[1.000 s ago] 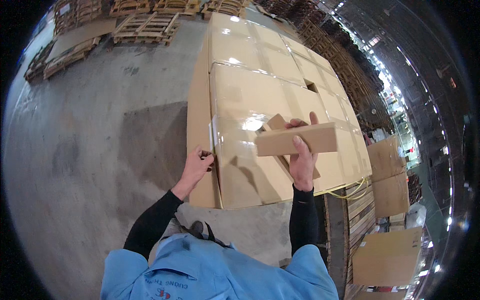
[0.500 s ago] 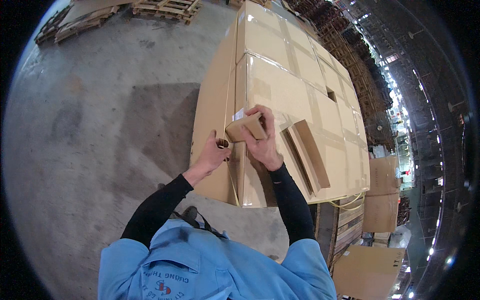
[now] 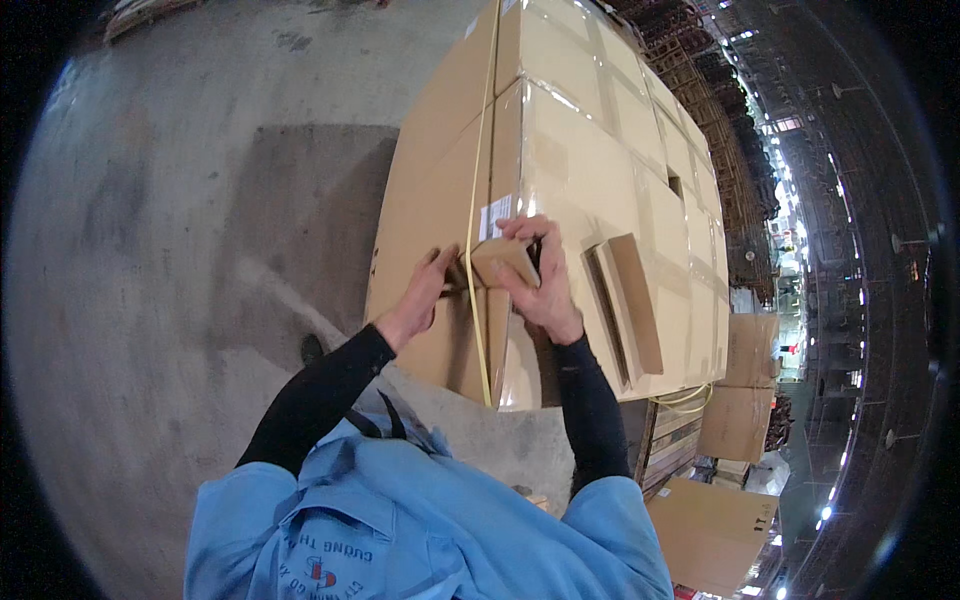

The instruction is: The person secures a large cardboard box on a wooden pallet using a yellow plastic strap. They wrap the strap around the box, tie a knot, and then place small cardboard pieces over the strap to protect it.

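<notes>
A short, folded cardboard edge protector [image 3: 503, 264] sits across the top edge of a tall stack of taped cartons [image 3: 570, 150]. My right hand [image 3: 543, 285] grips its right end, fingers over the far side and thumb on the near face. A thin yellow strap [image 3: 476, 310] runs down the stack's left side, passing by the protector's left end. My left hand [image 3: 420, 292] is curled beside the strap at that end; its fingertips are partly hidden, so what they pinch is unclear. A longer folded cardboard edge protector [image 3: 628, 305] lies on the carton top to the right.
Loose yellow strap [image 3: 685, 402] loops out at the stack's near right corner, above a wooden pallet [image 3: 668, 435]. More cartons [image 3: 735, 430] stand at right. Concrete floor [image 3: 190, 300] stretches along the left. Racks of dark goods [image 3: 690, 90] line the far right.
The short protector has moved slightly to the right in view and nearer the strap. My left hand has shifted a little up and left, its fingers turning toward the protector's left end.
</notes>
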`<state>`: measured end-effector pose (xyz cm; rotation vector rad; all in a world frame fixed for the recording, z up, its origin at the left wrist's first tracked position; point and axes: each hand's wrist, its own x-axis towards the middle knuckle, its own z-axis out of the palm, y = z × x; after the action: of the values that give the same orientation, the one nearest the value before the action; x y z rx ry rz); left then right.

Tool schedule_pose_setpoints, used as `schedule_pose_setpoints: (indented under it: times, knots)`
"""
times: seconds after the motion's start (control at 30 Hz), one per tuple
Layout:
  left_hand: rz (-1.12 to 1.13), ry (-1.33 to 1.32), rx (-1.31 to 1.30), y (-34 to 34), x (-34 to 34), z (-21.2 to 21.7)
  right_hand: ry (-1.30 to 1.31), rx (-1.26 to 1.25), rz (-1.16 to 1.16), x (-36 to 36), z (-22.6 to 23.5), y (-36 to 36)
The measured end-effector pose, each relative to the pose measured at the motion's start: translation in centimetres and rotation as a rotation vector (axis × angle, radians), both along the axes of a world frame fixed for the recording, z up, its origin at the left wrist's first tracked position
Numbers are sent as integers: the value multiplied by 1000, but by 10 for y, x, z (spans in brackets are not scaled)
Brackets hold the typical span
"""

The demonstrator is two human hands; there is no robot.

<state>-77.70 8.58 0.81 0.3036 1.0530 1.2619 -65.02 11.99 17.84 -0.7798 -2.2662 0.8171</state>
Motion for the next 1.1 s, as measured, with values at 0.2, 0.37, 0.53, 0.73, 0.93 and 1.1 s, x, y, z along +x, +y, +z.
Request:
schedule_pose_setpoints:
  times: [0.2,0.37,0.53,0.73,0.93,1.1]
  knots:
    - [-80,-252,91,-32,6,-10,-135,10,19,5,8,-35]
    - [-29,-108,263,-100,17,-17,-108,228,12,30,-5,-146]
    - [88,-191,446,-106,13,-6,-19,269,-9,36,-10,-177]
    - [175,85,505,-103,13,15,72,298,45,38,-22,-188]
    - [290,-173,487,-102,31,19,86,305,44,34,-16,-185]
    - [351,-459,426,-119,49,16,90,177,80,41,-2,-177]
